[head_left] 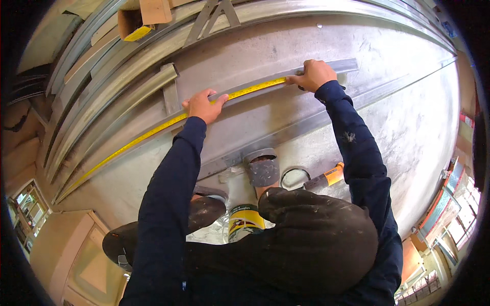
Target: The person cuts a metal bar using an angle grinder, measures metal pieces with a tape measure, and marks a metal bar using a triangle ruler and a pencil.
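A yellow tape measure blade (148, 132) runs along a long grey metal profile (347, 65), which slants from the lower left up to the right. My left hand (205, 106) is closed over the blade and the profile's edge, thumb toward the right. Farther right, my right hand (316, 75) pinches the blade where its yellow strip stops against the profile. Whether the tape's case sits under those fingers is hidden. A second metal profile (306, 126) lies nearer my feet, roughly parallel to the first.
Long metal profiles (109, 81) are stacked at the far left, with an open cardboard box (131, 24) on top. By my feet are a yellow-labelled bucket (245, 217), a round dark-rimmed lid or ring (295, 178) and an orange-and-black tube-like object (334, 175). A wooden cabinet (64, 250) stands lower left.
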